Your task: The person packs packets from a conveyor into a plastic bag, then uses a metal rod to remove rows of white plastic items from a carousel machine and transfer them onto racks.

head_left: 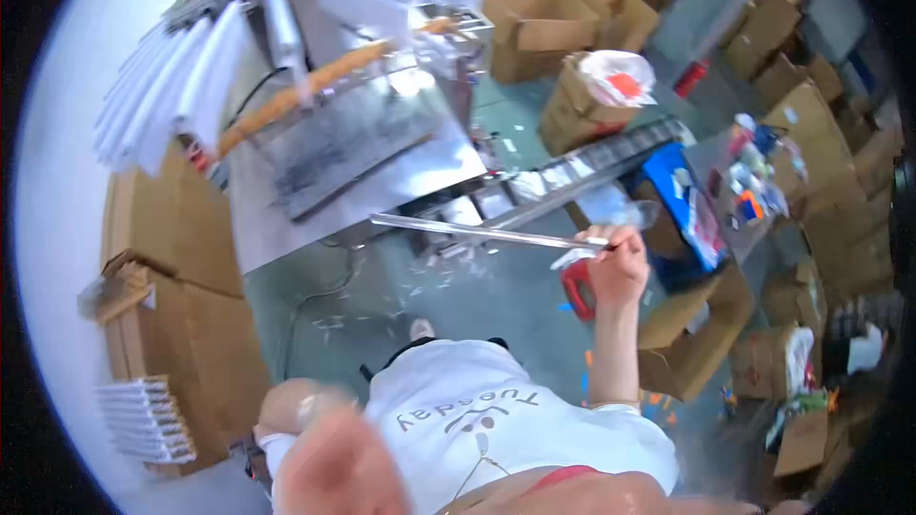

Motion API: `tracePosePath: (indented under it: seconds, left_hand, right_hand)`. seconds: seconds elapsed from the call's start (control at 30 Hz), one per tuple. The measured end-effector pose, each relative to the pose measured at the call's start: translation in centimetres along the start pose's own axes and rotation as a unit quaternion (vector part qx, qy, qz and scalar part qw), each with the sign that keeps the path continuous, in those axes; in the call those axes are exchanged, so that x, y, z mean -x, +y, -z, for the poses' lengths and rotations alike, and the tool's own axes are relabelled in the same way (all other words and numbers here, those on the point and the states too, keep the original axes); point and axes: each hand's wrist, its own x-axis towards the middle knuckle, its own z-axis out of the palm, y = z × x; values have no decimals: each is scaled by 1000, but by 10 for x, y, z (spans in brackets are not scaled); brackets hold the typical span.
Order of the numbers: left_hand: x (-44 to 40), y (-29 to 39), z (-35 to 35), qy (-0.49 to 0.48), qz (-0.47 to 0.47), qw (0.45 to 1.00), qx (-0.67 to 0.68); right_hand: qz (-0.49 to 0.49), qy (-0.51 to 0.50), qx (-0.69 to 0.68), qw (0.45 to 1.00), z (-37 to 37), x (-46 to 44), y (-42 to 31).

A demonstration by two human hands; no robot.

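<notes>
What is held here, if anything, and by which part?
The right hand grips a long, thin, shiny strip near one end. Whether the blurred left hand holds anything cannot be told.

- Workshop or small factory floor, as its fittings show.
- Metal bench (267,243) bearing a dark, scuffed plate (343,162); beside it, what looks like a slatted conveyor (530,186).
- Long white pieces (205,72) ranged in a row behind the bench.
- Many cardboard boxes (539,43), several open, on a grey-green floor (458,300) strewn with small scraps (588,360).
</notes>
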Motion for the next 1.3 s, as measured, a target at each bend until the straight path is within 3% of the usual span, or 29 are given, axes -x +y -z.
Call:
tracePosePath:
  seconds: [0.03,0.1,0.13,0.23,0.33,0.5,0.57,0.63,0.67,0.7,0.77,0.8,0.83,0.9,1.03,1.1,1.17,1.23,1.3]
  left_hand:
    - [18,-6,-3,-112,100,986,70]
    - [54,-18,-9,-315,325,883,129]
    - [69,-36,-39,-123,379,911,109]
    - [105,-63,-70,-79,621,731,272]
    - [107,-97,-93,-51,618,690,374]
    - [91,-134,-130,-12,570,728,380]
    - [90,-145,-146,7,565,737,371]
    - [88,-154,-162,17,610,728,313]
    - [99,-160,-176,37,570,792,214]
    - [102,-167,-185,45,569,795,205]
    - [106,-179,-201,100,723,651,208]
    - [111,-187,-215,107,709,685,125]
    - [118,-193,-228,115,708,686,119]
    - [128,-209,-252,89,693,715,-27]
    - [112,-224,-264,137,648,741,-116]
    - [116,-221,-261,110,639,754,-108]
    - [120,-209,-258,79,635,762,-96]
    - [125,-188,-254,58,634,770,36]
    - [131,-174,-243,45,631,767,105]
  right_hand:
    - [-7,-12,-3,1000,-8,-13,8]
    - [-35,-27,-21,999,-22,-33,26]
    - [-57,-47,-34,997,-33,-40,34]
    - [-117,-77,-23,990,-59,-64,51]
    - [-191,-72,37,978,-75,-84,60]
    - [-216,-45,76,972,-78,-117,64]
    - [-209,41,65,975,-69,-127,68]
    - [-220,26,82,972,-62,-138,65]
    - [-183,27,167,968,-54,-138,64]
    - [-145,27,249,957,-47,-137,62]
    - [11,-69,512,856,-38,-123,49]
    - [71,-175,615,766,-50,-122,35]
    - [127,-295,646,692,-62,-122,28]
    - [302,-341,673,582,-62,-110,30]
    - [362,-283,644,611,-21,-113,24]
    - [367,-274,635,623,1,-125,18]
    - [280,-293,571,714,15,-132,16]
    - [246,-294,564,732,15,-138,12]
    - [194,-267,518,789,16,-139,14]
